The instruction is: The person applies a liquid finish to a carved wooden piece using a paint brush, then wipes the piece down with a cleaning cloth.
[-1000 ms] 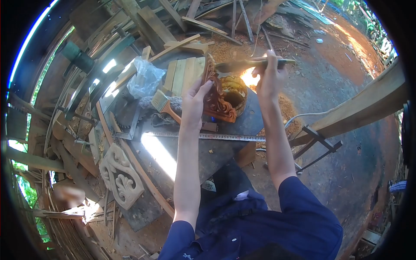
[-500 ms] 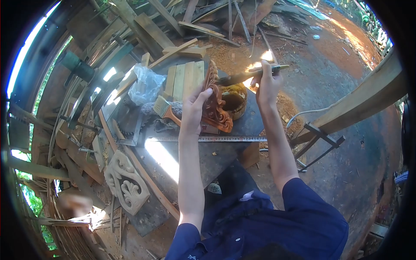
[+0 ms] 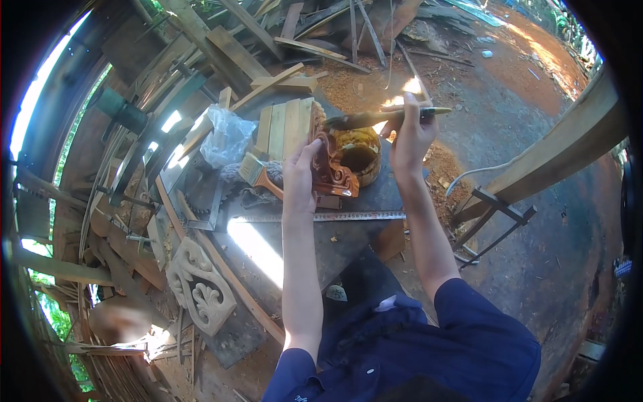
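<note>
My left hand [image 3: 299,175] is closed on a glossy red-brown carved wooden piece [image 3: 333,175] with scrolled edges, held tilted above the table. My right hand [image 3: 412,137] grips the handle of a paintbrush [image 3: 362,119]. The dark bristles meet or nearly meet the carving's upper end; exact contact is hard to tell. Below the brush, just right of the carving, stands a round pot [image 3: 365,137] with a yellow-stained rim and a dark inside. A flat brush [image 3: 253,169] with pale bristles lies left of my left hand, its handle end partly hidden behind that hand.
A steel ruler [image 3: 362,216] lies across the dark table. Pale wood blocks [image 3: 288,124] and a clear plastic bag [image 3: 228,137] sit behind my left hand. An unpainted carved panel [image 3: 201,288] rests at the left. A curved timber [image 3: 569,144] rises at the right.
The carving has turned in my left hand, so its upper part looks narrower. The brush tip has shifted slightly left along it. The whole view has moved a little.
</note>
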Tool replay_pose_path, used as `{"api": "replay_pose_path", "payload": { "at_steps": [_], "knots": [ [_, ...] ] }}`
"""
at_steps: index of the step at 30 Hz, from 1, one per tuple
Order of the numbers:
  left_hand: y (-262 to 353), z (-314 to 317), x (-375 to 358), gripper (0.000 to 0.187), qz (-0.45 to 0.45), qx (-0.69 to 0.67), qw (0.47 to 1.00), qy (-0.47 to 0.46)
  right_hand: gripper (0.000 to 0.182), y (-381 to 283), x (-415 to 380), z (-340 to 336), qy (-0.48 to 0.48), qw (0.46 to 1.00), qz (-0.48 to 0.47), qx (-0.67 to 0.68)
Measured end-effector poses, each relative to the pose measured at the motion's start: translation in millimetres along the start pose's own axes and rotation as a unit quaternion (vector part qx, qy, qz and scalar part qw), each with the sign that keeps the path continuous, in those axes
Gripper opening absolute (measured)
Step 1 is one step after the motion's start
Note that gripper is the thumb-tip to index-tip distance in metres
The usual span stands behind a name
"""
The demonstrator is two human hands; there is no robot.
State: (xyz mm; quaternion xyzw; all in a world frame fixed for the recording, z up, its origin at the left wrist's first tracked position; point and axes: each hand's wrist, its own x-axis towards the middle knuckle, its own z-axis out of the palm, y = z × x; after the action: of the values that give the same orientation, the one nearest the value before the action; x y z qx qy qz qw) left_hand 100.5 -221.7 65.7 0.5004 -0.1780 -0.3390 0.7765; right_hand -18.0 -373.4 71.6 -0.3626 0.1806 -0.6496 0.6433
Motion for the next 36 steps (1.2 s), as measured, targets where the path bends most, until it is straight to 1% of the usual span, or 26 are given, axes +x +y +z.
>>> {"api": "replay_pose_path", "payload": {
  "at_steps": [1,3,7,9,10,11,12,13,14,15,17,18,19,21,22,24,25,26,27,29,30,31,33,35,36],
  "knots": [
    [0,0,0,0.033,-0.001,0.001,1.000,-0.001,0.023,0,-3,0,0.001,1.000,0.000,0.000],
    [2,1,-1,0.041,0.010,0.003,0.999,-0.042,0.024,0,-6,-1,-0.023,0.999,-0.004,-0.049],
    [11,2,-8,0.039,-0.012,-0.018,0.998,-0.053,0.025,2,-1,-13,-0.006,0.996,-0.017,-0.090],
    [15,3,-9,0.036,-0.010,0.004,1.000,-0.008,0.025,3,2,-15,-0.050,0.982,-0.056,-0.174],
    [12,-1,-6,0.036,-0.011,0.003,1.000,-0.007,0.028,-5,0,-8,-0.081,0.970,-0.028,-0.227],
    [6,-5,0,0.034,0.023,0.031,0.999,0.002,0.030,14,5,-12,-0.127,0.945,-0.053,-0.298],
    [2,-8,3,0.034,0.058,0.059,0.996,0.011,0.031,7,2,-5,-0.196,0.912,-0.055,-0.356],
    [3,-7,2,0.034,0.059,0.058,0.997,0.012,0.032,-3,0,7,-0.264,0.871,-0.057,-0.410],
    [4,-6,1,0.034,0.060,0.077,0.995,0.017,0.032,-6,-1,15,-0.304,0.827,-0.067,-0.469],
    [5,-6,0,0.035,0.063,0.096,0.993,0.022,0.032,-1,1,15,-0.307,0.826,-0.068,-0.468],
    [6,-6,-2,0.036,0.072,0.104,0.991,0.032,0.031,16,2,14,-0.364,0.773,-0.125,-0.505],
    [7,-7,-3,0.037,0.079,0.114,0.990,0.040,0.029,15,1,15,-0.367,0.769,-0.120,-0.510],
    [6,-11,-2,0.037,0.081,0.113,0.989,0.044,0.029,14,0,16,-0.371,0.768,-0.121,-0.508],
    [6,-20,-1,0.040,0.094,0.154,0.982,0.050,0.029,9,-4,18,-0.306,0.843,-0.089,-0.433],
    [8,-23,-1,0.040,0.094,0.153,0.982,0.054,0.029,1,-8,20,-0.282,0.860,-0.100,-0.413],
    [11,-28,-4,0.040,0.068,0.156,0.984,0.061,0.028,2,-2,17,-0.301,0.855,-0.089,-0.414],
    [12,-29,-7,0.040,0.067,0.155,0.984,0.063,0.027,1,0,15,-0.315,0.850,-0.082,-0.414],
    [14,-29,-8,0.040,0.075,0.143,0.985,0.059,0.026,-1,0,14,-0.321,0.860,-0.059,-0.393],
    [17,-29,-8,0.041,0.086,0.129,0.986,0.055,0.026,-3,3,11,-0.321,0.860,-0.061,-0.392],
    [20,-36,-6,0.041,0.079,0.104,0.990,0.049,0.024,-10,7,3,-0.355,0.852,0.015,-0.385],
    [23,-35,-8,0.042,0.069,0.080,0.994,0.042,0.022,-13,8,2,-0.362,0.858,0.049,-0.361],
    [24,-33,-10,0.042,0.068,0.078,0.994,0.043,0.022,-13,9,-1,-0.363,0.857,0.051,-0.362],
    [29,-25,-11,0.042,0.097,0.071,0.990,0.077,0.020,-8,13,-7,-0.356,0.860,-0.049,-0.363],
    [27,-21,-10,0.044,0.104,0.057,0.990,0.078,0.019,-6,15,-14,-0.359,0.861,-0.040,-0.357],
    [22,-18,-6,0.044,0.143,0.028,0.984,0.105,0.019,-6,16,-15,-0.361,0.863,-0.031,-0.352]
  ]
}}
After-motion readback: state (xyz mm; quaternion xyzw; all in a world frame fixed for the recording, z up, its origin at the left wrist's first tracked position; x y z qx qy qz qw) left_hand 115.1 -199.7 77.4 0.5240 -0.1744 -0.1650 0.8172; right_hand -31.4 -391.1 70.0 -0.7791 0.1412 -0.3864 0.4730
